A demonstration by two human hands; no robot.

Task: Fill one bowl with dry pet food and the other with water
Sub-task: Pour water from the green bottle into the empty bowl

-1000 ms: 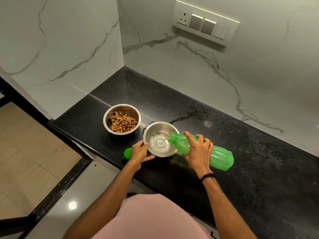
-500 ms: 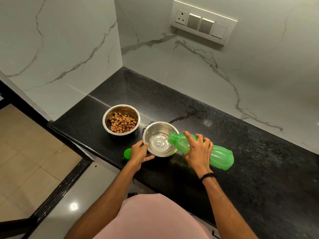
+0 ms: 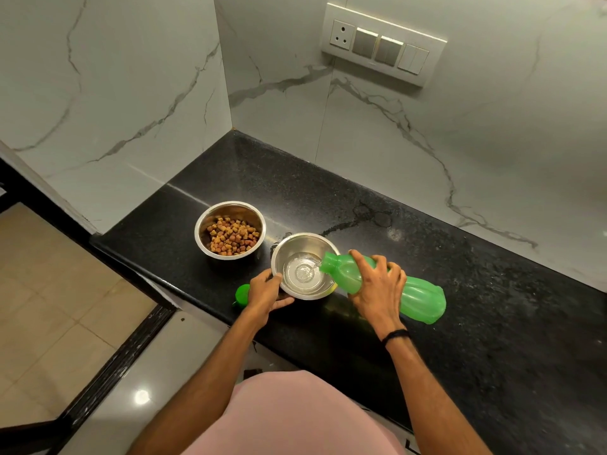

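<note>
Two steel bowls stand on the black counter. The left bowl holds brown dry pet food. The nearer bowl has a shallow pool of water in it. My right hand grips a green plastic bottle, tipped almost flat, its open mouth over the bowl's right rim with a thin stream of water running out. My left hand holds the water bowl's near left rim. The bottle's green cap lies at the counter's front edge, just left of that hand.
White marble walls close the counter at the back and left, forming a corner. A switch and socket panel is on the back wall. A damp smear marks the counter behind the bowls. Tiled floor lies below left.
Almost nothing has moved. The bottle stays tipped and water keeps running into the nearer bowl. Both hands keep their grips.
</note>
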